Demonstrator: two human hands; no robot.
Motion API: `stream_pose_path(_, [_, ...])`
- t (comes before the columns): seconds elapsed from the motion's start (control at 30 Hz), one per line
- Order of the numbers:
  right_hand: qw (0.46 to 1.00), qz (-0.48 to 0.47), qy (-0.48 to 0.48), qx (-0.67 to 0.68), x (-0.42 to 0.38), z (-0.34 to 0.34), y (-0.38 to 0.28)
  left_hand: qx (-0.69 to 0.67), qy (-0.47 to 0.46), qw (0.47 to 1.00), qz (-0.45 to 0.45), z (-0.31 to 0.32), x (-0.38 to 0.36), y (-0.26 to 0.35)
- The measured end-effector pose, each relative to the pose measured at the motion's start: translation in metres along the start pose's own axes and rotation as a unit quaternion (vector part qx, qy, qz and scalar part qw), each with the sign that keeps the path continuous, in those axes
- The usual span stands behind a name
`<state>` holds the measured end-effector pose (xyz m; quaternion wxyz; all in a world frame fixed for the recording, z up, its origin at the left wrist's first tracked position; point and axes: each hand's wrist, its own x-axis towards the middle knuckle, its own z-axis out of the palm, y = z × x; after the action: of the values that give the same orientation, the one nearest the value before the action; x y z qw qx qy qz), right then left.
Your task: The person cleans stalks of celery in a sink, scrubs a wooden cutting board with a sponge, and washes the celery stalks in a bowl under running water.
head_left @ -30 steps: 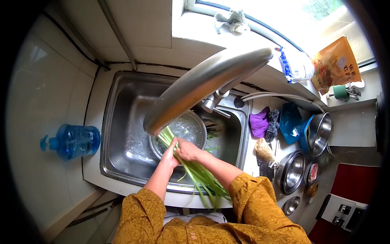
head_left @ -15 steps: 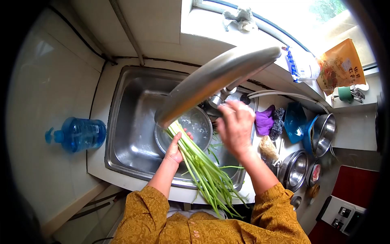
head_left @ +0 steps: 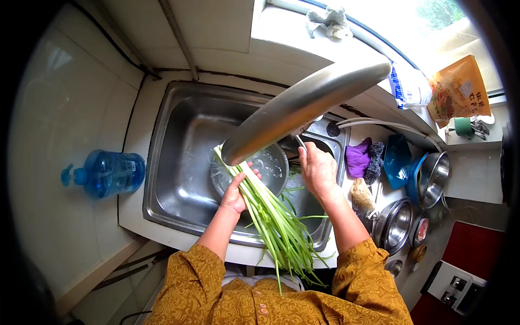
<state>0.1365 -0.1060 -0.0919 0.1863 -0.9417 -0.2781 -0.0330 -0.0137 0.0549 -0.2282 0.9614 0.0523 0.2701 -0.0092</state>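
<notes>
1. One bunch of long green stalks with pale whitish bases [head_left: 268,216] lies slanted over the front of the stainless steel sink [head_left: 179,162], bases under the curved steel tap spout [head_left: 303,108], leafy tips trailing past the sink's front rim.
2. Left hand [head_left: 235,195] is closed around the bunch near the pale ends, above the round steel bowl [head_left: 271,168] standing in the sink.
3. Right hand [head_left: 317,168] reaches to the thin tap lever [head_left: 299,142]; fingers curl at it, but whether they grip it I cannot tell.
4. Judgement: light, limp, wet and likely slippery; stalks bruise and splay easily.
5. Best hold: around the firmer pale bases, gathered snugly, tips left hanging.
</notes>
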Motion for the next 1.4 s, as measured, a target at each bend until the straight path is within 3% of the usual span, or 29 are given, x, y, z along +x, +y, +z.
stream_pose_path(0.17, [0.999,0.022,-0.046,-0.002,0.001,-0.009,-0.001,0.016,-0.007,1.000,0.020,0.023,-0.002,0.014])
stream_pose_path(0.27, [0.991,-0.011,-0.035,-0.128,-0.001,-0.032,-0.021,0.039,-0.006,0.999,0.028,0.032,-0.010,0.019])
stream_pose_path(0.3, [0.993,-0.025,0.036,-0.105,-0.005,-0.034,-0.030,0.051,-0.010,0.998,0.033,0.035,-0.013,0.019])
stream_pose_path(0.37, [0.999,-0.027,0.042,-0.022,-0.011,-0.042,-0.053,0.097,0.025,0.993,0.060,0.050,-0.022,0.013])
stream_pose_path(0.43, [0.989,-0.067,-0.033,0.130,-0.014,-0.001,-0.057,0.161,0.055,0.980,0.101,0.070,-0.032,0.004])
stream_pose_path(0.47, [0.921,0.018,-0.196,0.336,-0.012,0.025,-0.054,0.172,0.037,0.978,0.114,0.056,-0.027,-0.001])
stream_pose_path(0.5, [0.815,0.109,-0.281,0.495,-0.007,0.056,-0.053,0.207,-0.013,0.970,0.130,0.055,-0.024,-0.002])
stream_pose_path(0.53, [0.859,0.080,-0.266,0.430,0.004,0.061,-0.065,0.225,0.009,0.961,0.159,0.057,-0.028,-0.006])
stream_pose_path(0.57, [0.859,0.066,-0.301,0.410,0.010,0.059,-0.072,0.243,0.035,0.951,0.187,0.057,-0.033,-0.007])
stream_pose_path(0.67, [0.833,0.045,-0.309,0.457,0.012,0.081,-0.078,0.250,0.017,0.949,0.191,0.053,-0.040,0.005])
stream_pose_path(0.73, [0.805,0.090,-0.296,0.507,0.011,0.091,-0.076,0.253,-0.021,0.952,0.172,0.053,-0.043,0.013])
stream_pose_path(0.77, [0.720,0.169,-0.308,0.598,0.015,0.060,-0.085,0.238,-0.014,0.956,0.170,0.057,-0.047,0.016])
stream_pose_path(0.83, [0.661,0.183,-0.278,0.673,0.011,0.067,-0.080,0.139,-0.019,0.978,0.153,0.059,-0.047,0.023])
stream_pose_path(0.97, [0.681,0.178,-0.293,0.646,0.014,0.058,-0.074,0.096,0.020,0.985,0.139,0.060,-0.042,0.019])
stream_pose_path(1.0, [0.682,0.178,-0.294,0.646,0.014,0.066,-0.074,0.122,0.034,0.975,0.182,0.064,-0.040,0.014])
stream_pose_path(1.07, [0.780,0.079,-0.205,0.586,0.018,0.080,-0.084,0.166,0.028,0.959,0.226,0.070,-0.039,0.011])
stream_pose_path(1.1, [0.781,0.078,-0.206,0.585,0.016,0.083,-0.086,0.198,0.010,0.947,0.254,0.068,-0.037,0.008])
stream_pose_path(1.17, [0.885,0.060,-0.143,0.439,0.018,0.059,-0.105,0.196,0.059,0.947,0.249,0.082,-0.040,0.007])
stream_pose_path(1.3, [0.793,0.176,-0.240,0.532,0.028,0.047,-0.095,0.165,0.014,0.966,0.198,0.083,-0.053,0.019])
stream_pose_path(1.37, [0.761,0.173,-0.267,0.565,0.027,0.053,-0.080,0.139,-0.021,0.977,0.160,0.091,-0.059,0.021])
stream_pose_path(1.4, [0.696,0.193,-0.278,0.633,0.024,0.062,-0.069,0.123,-0.022,0.982,0.142,0.083,-0.057,0.021])
